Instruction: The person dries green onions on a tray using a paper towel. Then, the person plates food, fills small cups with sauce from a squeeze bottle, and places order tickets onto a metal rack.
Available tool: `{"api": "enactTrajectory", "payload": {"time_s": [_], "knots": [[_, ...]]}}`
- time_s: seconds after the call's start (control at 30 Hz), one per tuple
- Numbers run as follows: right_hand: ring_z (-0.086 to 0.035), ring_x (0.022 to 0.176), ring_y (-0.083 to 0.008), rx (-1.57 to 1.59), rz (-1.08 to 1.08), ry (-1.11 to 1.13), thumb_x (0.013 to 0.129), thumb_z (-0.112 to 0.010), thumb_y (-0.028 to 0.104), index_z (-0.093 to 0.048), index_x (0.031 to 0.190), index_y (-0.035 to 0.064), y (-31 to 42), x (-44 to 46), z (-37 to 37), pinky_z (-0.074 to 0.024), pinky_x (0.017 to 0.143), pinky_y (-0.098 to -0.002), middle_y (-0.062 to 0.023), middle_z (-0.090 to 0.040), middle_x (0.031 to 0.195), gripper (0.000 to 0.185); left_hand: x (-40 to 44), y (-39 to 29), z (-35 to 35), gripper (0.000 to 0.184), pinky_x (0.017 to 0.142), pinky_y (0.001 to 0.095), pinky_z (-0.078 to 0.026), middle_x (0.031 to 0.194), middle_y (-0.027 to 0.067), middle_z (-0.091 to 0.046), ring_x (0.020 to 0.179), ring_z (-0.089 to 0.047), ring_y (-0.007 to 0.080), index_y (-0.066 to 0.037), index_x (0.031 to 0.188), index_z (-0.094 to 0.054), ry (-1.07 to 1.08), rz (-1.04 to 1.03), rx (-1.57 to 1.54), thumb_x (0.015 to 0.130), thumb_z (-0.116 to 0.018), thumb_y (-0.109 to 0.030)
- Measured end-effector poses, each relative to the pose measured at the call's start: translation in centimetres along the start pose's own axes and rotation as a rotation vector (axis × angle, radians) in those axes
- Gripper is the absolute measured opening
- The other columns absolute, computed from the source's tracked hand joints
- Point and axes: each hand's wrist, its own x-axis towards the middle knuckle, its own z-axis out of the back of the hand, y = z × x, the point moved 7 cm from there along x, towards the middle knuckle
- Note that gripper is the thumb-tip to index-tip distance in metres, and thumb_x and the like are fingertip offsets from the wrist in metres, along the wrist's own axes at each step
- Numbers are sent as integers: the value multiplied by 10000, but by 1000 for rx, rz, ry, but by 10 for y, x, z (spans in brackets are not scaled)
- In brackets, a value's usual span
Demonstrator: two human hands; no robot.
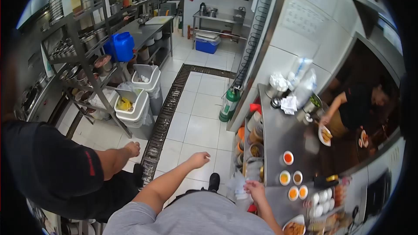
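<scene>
My right hand (254, 190) is closed on a pale, see-through plastic bag (238, 184) beside the counter's near edge. Whether anything is inside the bag cannot be made out. Out in front of my body, over the tiled floor, my left hand (200, 160) hangs with its fingers curled in and nothing visible in them. Small cups of sauce stand on the steel counter (272, 148) to my right, among them a red one (288, 158) and a yellow one (284, 178). A plate of fried food (295, 227) lies close to my right forearm.
A co-worker in black (52, 165) is close on my left. Through the hatch, another person (355, 109) holds a white plate (325, 135). White bins (146, 76) line a floor drain grate (163, 122). A green gas cylinder (230, 104) stands ahead, by the wall.
</scene>
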Motion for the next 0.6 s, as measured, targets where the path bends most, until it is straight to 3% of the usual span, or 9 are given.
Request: {"api": "enactTrajectory", "payload": {"time_s": [0.07,0.13,0.2,0.27,0.37,0.4,0.47,0.53,0.6], "knots": [[-627,742,-129,130,107,21,821,-656,21,-621,1096,-3,57,92,-5,-491,655,-242,-72,-673,860,278,45,67,10,360,840,426,-499,1025,184,-670,955,-634,351,-65,1114,-629,-51,152,102,837,-607,-293],[-628,782,-130,66,219,139,844,-647,33,-619,1078,-9,133,175,-39,-500,696,-243,-84,-669,896,240,55,184,-5,384,869,446,-491,1056,204,-656,988,-626,355,-82,1103,-645,-65,289,304,852,-568,-362],[-626,845,-129,-23,390,318,866,-636,55,-617,1087,-10,228,234,-91,-504,762,-254,-86,-665,948,231,30,311,-32,414,896,446,-466,1087,182,-651,1024,-605,370,-62,988,-700,420,481,512,860,-506,-405],[-629,852,-135,-179,624,472,875,-628,112,-625,1103,14,329,265,-137,-501,790,-263,-74,-668,931,248,-11,318,-5,346,927,392,-459,1151,136,-651,1041,-616,280,-128,1050,-709,490,882,262,785,-647,-343],[-616,896,-124,-256,710,719,888,-631,106,-610,1141,11,434,335,-193,-492,809,-258,-75,-665,1001,271,-8,280,47,498,802,454,-505,1110,161,-660,969,-645,266,-70,1128,-650,150,1431,-321,847,-625,-480],[-616,896,-124,-261,716,735,888,-631,106,-610,1141,11,453,368,-205,-492,809,-258,-75,-665,1001,271,34,279,64,498,802,454,-505,1110,161,-660,969,-645,266,-70,1128,-650,136,1436,-334,847,-625,-480],[-617,892,-118,-317,738,678,886,-637,124,-612,1146,20,488,440,-226,-494,801,-260,-70,-671,1010,282,129,284,98,505,709,443,-514,1068,149,-666,873,-659,252,-49,1175,-593,123,1239,-580,876,-604,-457],[-626,864,-117,-334,711,565,883,-642,138,-626,1119,30,494,516,-230,-499,777,-254,-64,-683,975,259,253,309,135,447,638,406,-514,1009,107,-672,772,-660,245,-26,1092,-635,13,1035,-679,881,-604,-419],[-634,837,-118,-632,578,369,885,-643,145,-643,1086,42,460,608,-216,-504,744,-252,-51,-690,922,225,375,315,192,422,621,394,-523,976,131,-678,776,-663,232,-22,999,-676,32,903,-513,855,-592,-410]]}}
